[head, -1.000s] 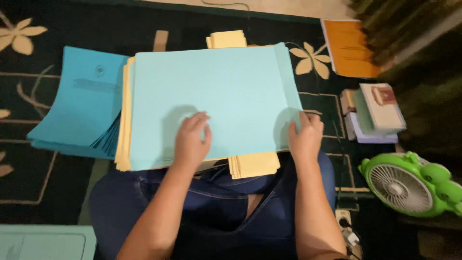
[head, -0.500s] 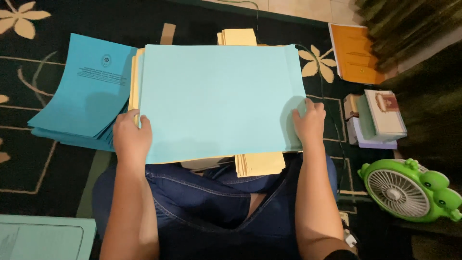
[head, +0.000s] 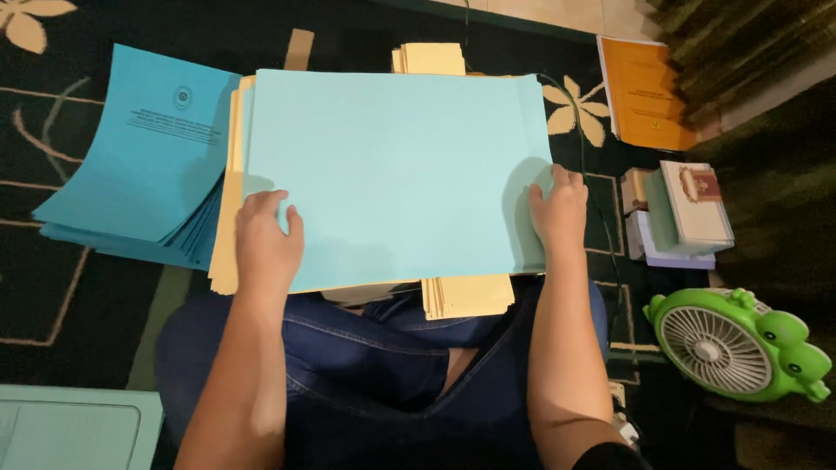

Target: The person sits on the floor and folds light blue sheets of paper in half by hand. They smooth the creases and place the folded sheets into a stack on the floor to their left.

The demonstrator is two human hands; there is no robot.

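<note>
A large pale blue sheet [head: 392,165] lies on top of a stack of cream sheets [head: 228,218] in front of my knees. My left hand [head: 266,244] rests flat on its near left corner. My right hand [head: 557,209] grips its right edge, fingers curled over it. A narrower pile of cream papers [head: 466,296] sticks out under the near edge, and its far end [head: 431,58] shows beyond the sheet. I sit cross-legged in blue jeans [head: 374,357].
A fanned pile of darker blue covers [head: 139,165] lies left on the dark patterned carpet [head: 70,305]. An orange booklet [head: 644,91], small stacked boxes [head: 684,218] and a green frog-shaped fan [head: 731,344] are to the right. A pale blue folder [head: 70,431] sits bottom left.
My left hand slid from the sheet's middle to its left side, then onto the near left corner. The right hand stayed at the right edge.
</note>
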